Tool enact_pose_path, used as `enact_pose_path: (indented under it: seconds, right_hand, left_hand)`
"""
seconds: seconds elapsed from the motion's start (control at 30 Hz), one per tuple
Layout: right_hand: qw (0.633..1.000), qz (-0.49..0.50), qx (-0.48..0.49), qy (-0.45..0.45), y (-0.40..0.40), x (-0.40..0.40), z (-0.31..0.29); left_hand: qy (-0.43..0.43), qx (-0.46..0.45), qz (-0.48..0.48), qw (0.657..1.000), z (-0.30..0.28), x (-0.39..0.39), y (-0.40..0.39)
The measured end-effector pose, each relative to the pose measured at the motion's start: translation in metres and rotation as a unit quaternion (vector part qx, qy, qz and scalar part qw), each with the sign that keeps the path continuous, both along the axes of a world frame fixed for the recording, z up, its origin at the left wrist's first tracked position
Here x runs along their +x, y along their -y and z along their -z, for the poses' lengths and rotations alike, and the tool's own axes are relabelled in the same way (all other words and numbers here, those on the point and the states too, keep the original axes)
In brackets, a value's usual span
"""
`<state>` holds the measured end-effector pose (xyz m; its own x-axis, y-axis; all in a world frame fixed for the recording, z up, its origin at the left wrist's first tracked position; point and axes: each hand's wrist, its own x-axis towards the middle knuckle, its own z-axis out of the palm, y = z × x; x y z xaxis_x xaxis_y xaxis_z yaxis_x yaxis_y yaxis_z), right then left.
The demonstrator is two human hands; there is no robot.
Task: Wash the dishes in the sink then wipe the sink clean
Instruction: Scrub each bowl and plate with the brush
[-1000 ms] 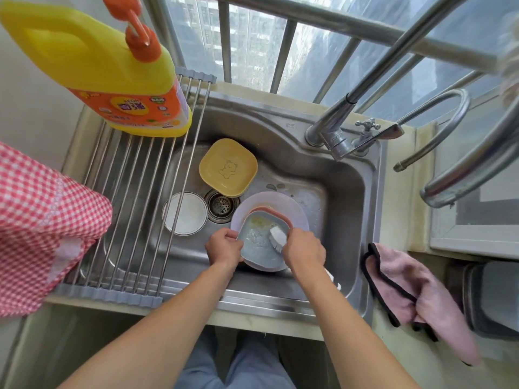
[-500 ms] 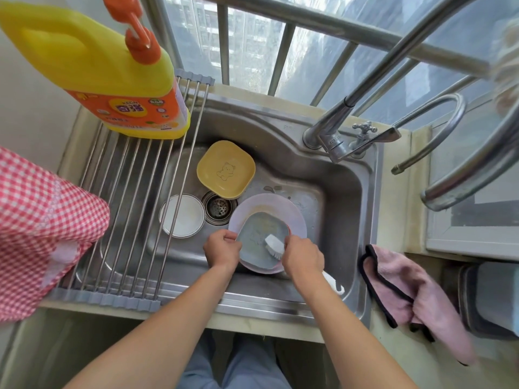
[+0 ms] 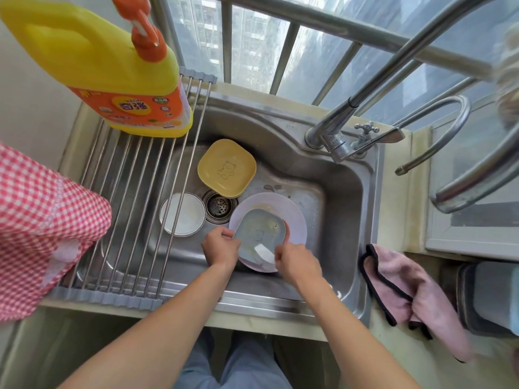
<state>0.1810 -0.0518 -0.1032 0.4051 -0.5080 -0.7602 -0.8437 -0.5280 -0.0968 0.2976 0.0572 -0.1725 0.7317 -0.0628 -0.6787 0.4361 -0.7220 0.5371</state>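
In the steel sink (image 3: 331, 192), my left hand (image 3: 222, 244) grips the left edge of a grey-blue square dish (image 3: 258, 228). The dish lies over a pink dish (image 3: 287, 231) and a lilac round plate (image 3: 292, 214). My right hand (image 3: 297, 265) holds a white dish brush (image 3: 264, 252) with its head on the near part of the grey-blue dish; the handle end (image 3: 337, 293) sticks out behind my wrist. A yellow square dish (image 3: 227, 168) with a bear relief sits at the back of the basin. A white round dish (image 3: 182, 217) lies left of the drain (image 3: 220, 204).
A roll-up wire rack (image 3: 134, 197) covers the sink's left part, with a yellow and orange detergent bottle (image 3: 112, 68) on its far end. A red checked cloth (image 3: 42, 228) hangs at left. The faucet (image 3: 337, 144) stands back right. A pink cloth (image 3: 407, 290) lies on the counter, right.
The brush head has slid toward me across the grey-blue dish, from its right-middle to its near edge. My left hand keeps its grip on the dish's edge.
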Motion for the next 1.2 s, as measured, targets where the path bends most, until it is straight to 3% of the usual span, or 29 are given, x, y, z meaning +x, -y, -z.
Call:
enact_pose_path:
  seconds: [0.13,0.2,0.3,0.37,0.47,0.57,0.73,0.9,1.03,1.2]
  right_hand:
    - [0.997,-0.012,-0.073,-0.021,0.008,0.0,-0.004]
    - [0.999,0.003,-0.037,-0.005,-0.005,0.01,-0.007]
    - [0.989,0.111,0.07,0.061,-0.016,0.015,-0.003]
    - [0.986,0.136,0.079,0.054,-0.011,0.01,-0.004]
    - [0.997,0.074,-0.005,-0.018,0.001,0.001,-0.008]
    - [0.998,0.015,-0.054,-0.028,-0.006,0.006,-0.009]
    - [0.99,0.115,0.057,0.053,-0.021,0.016,-0.004]
    - [0.998,0.03,-0.034,-0.033,0.005,0.0,-0.005]
    - [0.989,-0.059,-0.134,-0.037,0.005,0.008,-0.006]
    - [0.989,-0.076,-0.124,-0.034,-0.014,0.017,-0.001]
  left_hand:
    - [0.002,-0.011,0.018,1.0,-0.005,-0.003,0.002]
    - [0.005,-0.005,0.023,1.0,-0.004,-0.003,0.001]
    - [0.013,0.006,0.021,1.0,-0.003,0.0,-0.001]
    - [0.009,0.009,0.017,1.0,-0.001,0.001,-0.002]
    - [0.004,0.007,0.024,1.0,-0.001,0.0,0.0]
    - [0.001,-0.001,0.038,0.999,-0.003,-0.003,0.002]
    - [0.007,0.017,0.02,1.0,-0.003,0.001,0.0]
    - [0.004,0.018,0.028,0.999,-0.004,0.002,0.002]
    - [0.02,0.015,0.067,0.997,-0.006,-0.001,0.003]
    - [0.027,0.023,0.065,0.997,-0.004,0.001,0.002]
